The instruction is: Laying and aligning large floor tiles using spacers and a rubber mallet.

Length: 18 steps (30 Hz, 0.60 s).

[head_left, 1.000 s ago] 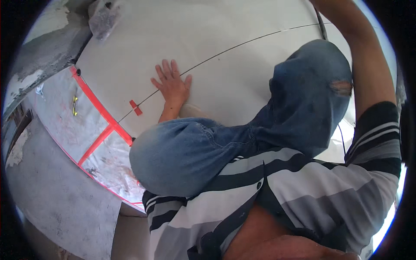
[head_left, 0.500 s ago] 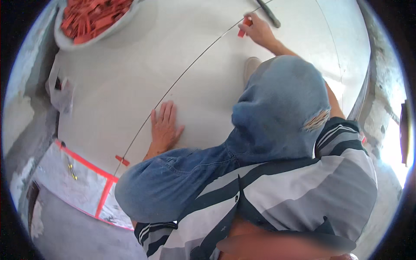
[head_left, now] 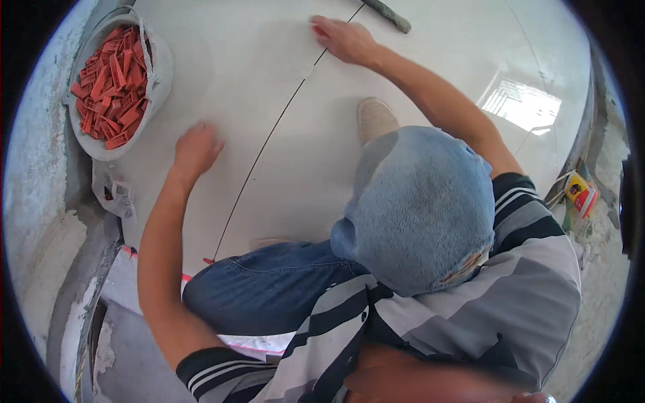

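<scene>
Toward the far edge of the glossy pale floor (head_left: 295, 191), the right hand (head_left: 351, 43) pinches a small red piece (head_left: 318, 29) just left of a dark joint (head_left: 267, 141); fingers hide most of it, so its full shape cannot be told. Near the floor's left edge, a whitish bucket (head_left: 158, 77) holds a heap of red wedges (head_left: 111, 87), slim and tapered, some hollowed. Between bucket and joint, the left hand (head_left: 197, 148) is blurred, fingers bunched; whether it holds anything, I cannot tell.
</scene>
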Tool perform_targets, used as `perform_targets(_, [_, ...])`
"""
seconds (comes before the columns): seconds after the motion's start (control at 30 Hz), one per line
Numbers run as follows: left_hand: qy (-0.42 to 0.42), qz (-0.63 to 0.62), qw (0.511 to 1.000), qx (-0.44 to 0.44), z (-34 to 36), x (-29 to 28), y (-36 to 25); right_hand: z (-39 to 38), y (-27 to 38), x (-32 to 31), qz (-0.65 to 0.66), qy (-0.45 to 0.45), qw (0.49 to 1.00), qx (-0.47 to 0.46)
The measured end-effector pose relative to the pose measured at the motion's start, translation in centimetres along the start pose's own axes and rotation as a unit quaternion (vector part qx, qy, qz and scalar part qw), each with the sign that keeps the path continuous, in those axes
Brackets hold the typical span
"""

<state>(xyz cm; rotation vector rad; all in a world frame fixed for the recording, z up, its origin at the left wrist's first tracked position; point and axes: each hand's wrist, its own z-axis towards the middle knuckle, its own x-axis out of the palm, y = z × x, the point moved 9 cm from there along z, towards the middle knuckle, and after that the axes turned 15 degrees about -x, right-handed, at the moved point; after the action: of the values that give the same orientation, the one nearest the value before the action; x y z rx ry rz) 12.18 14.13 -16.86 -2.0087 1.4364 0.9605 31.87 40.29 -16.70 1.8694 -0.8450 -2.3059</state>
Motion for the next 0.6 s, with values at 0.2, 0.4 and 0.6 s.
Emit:
perform_targets(0.2, [-0.051,-0.070,0.996,-0.032,7.3,-3.5,-11.5,5.5,1.8,3.4,-0.076,0.186,0.979,-0.038])
perform_targets(0.4, [-0.048,-0.160,0.984,-0.065,7.5,-3.6,-13.7,-2.9,0.3,0.7,0.040,0.106,0.982,-0.150])
perform_targets(0.6, [-0.018,-0.192,0.975,-0.109,7.4,-4.2,-13.7,-8.7,-2.5,0.9,0.119,0.098,0.968,0.200])
